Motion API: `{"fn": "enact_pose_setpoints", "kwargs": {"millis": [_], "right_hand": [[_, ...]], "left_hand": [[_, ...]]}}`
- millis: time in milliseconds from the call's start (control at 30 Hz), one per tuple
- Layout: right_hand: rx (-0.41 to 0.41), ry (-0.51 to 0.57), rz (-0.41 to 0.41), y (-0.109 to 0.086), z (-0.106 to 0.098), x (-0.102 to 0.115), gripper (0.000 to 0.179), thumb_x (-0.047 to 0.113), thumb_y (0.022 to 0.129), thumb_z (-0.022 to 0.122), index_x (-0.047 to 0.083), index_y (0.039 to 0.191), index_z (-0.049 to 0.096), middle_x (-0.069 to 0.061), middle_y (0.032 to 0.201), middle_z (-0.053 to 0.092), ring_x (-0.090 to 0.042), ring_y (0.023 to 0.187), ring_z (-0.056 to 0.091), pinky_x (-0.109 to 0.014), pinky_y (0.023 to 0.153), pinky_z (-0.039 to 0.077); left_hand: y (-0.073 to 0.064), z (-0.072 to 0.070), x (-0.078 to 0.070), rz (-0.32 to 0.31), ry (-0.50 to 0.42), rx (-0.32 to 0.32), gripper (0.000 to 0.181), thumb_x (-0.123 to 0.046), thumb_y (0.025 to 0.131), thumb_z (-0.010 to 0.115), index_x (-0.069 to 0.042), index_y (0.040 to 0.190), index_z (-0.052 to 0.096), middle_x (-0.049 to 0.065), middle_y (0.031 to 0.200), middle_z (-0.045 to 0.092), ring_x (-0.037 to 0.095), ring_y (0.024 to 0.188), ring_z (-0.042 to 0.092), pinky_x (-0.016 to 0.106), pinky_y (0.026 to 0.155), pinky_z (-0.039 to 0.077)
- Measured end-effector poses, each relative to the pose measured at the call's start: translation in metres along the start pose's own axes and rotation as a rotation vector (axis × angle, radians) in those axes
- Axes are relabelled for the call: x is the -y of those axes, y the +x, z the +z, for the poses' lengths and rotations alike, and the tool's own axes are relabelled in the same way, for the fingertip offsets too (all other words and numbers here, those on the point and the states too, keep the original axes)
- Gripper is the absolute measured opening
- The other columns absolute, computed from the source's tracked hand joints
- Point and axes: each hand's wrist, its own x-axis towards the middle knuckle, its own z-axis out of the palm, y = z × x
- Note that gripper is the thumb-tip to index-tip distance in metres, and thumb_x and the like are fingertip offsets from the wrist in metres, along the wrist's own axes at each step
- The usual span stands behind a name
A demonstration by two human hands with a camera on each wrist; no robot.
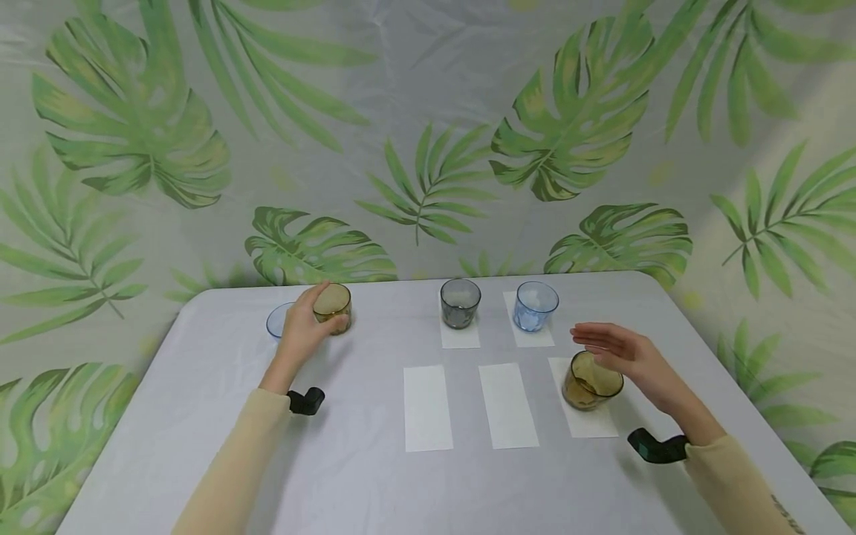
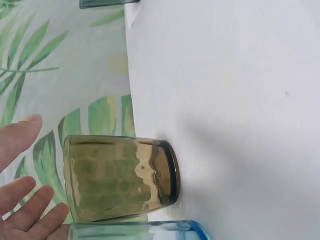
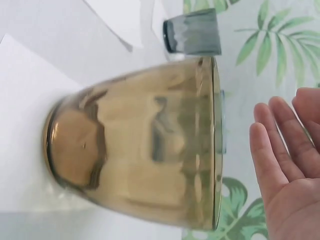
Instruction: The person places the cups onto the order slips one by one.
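Observation:
An amber glass (image 1: 334, 301) stands upright at the table's back left, and my left hand (image 1: 304, 327) hovers at its rim with thumb and fingers spread. In the left wrist view those fingers (image 2: 37, 212) are apart from the amber glass (image 2: 117, 177). Partly hidden behind this hand is a blue glass (image 1: 276, 321). My right hand (image 1: 631, 362), its fingers extended, is raised above a second amber glass (image 1: 588, 386) on a white paper strip. In the right wrist view a gap shows between the fingers (image 3: 262, 155) and that glass's rim.
A grey glass (image 1: 460, 305) and another blue glass (image 1: 535, 308) stand on paper strips at the back. Two bare white strips, one left (image 1: 428, 409) and one right (image 1: 508, 405), lie in front of them. A leaf-patterned cloth (image 1: 428, 186) hangs behind the table.

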Motion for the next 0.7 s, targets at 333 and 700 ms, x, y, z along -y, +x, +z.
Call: {"fn": "enact_pose_setpoints", "kwargs": {"millis": [333, 700], "right_hand": [[0.064, 0.058, 0.009, 0.006, 0.021, 0.005, 0.039, 0.0, 0.097, 0.051, -0.005, 0.135, 0.045, -0.024, 0.134, 0.049, -0.01, 0.12, 0.053, -0.02, 0.095, 0.044], [0.127, 0.096, -0.006, 0.007, 0.04, 0.001, 0.04, -0.004, 0.095, 0.052, -0.008, 0.134, 0.045, -0.028, 0.133, 0.048, -0.016, 0.121, 0.052, -0.023, 0.098, 0.042]], "left_hand": [[0.009, -0.005, 0.005, -0.031, 0.064, 0.044, 0.073, -0.014, 0.086, 0.074, 0.004, 0.145, 0.035, 0.028, 0.144, 0.035, 0.045, 0.131, 0.033, 0.057, 0.105, 0.03], [0.019, -0.01, 0.007, -0.054, 0.135, 0.155, 0.075, -0.02, 0.088, 0.072, 0.007, 0.145, 0.031, 0.029, 0.147, 0.03, 0.046, 0.136, 0.022, 0.058, 0.109, 0.021]]}}
